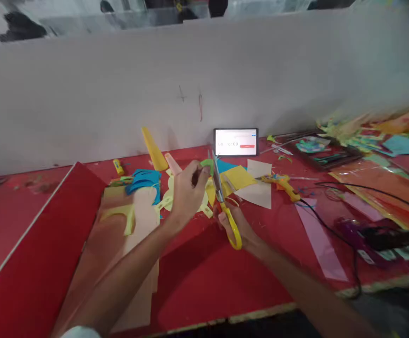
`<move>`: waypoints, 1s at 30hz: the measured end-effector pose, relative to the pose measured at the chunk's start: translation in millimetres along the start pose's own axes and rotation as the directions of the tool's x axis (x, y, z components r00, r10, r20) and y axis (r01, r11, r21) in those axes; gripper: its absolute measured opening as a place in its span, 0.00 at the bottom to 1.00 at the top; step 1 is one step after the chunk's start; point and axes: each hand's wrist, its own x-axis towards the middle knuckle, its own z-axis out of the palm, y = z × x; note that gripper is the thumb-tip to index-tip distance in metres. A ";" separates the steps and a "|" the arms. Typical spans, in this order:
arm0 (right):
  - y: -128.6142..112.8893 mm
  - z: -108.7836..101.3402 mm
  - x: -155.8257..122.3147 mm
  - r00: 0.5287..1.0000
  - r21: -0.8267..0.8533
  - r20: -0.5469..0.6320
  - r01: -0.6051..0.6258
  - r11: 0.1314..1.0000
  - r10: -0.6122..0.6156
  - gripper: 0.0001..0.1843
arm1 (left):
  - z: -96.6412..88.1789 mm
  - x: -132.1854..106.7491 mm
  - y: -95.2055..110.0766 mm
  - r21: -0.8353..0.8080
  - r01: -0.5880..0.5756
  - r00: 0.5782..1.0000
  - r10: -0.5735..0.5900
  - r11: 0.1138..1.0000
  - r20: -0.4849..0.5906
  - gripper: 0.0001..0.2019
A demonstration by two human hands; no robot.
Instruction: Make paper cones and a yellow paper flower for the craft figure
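My left hand [187, 191] is closed in a pinch on a small green paper piece [207, 165], held above the red table [197, 277]. My right hand [237, 227] grips yellow-handled scissors [225, 206], whose blades point up and meet the green piece. Under both hands lie yellow paper cut-outs [237, 177], pale yellow scraps and a blue paper piece [144, 180].
A phone [235, 142] with a lit timer screen leans on the white partition [190, 84]. A yellow glue gun [282, 182] with a black cord lies to the right, near a pink strip [320, 241]. Coloured sheets pile at far right. A red sheet [42, 249] and beige paper lie left.
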 end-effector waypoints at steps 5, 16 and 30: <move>7.2 -13.4 -0.8 0.997 -0.147 -0.010 0.073 0.986 -0.075 0.36 | -3.6 2.4 -3.7 -0.001 0.040 0.998 -0.040 0.999 0.042 0.18; 9.8 -13.6 -3.7 0.999 -0.106 -0.010 0.029 0.994 -0.030 0.32 | -4.5 3.5 -2.5 -0.024 0.054 0.997 -0.053 0.998 0.048 0.17; 5.2 -21.4 -1.7 0.997 -0.206 0.020 0.074 0.976 -0.072 0.34 | -17.2 14.6 -0.5 0.020 -0.007 0.984 0.003 1.000 0.177 0.16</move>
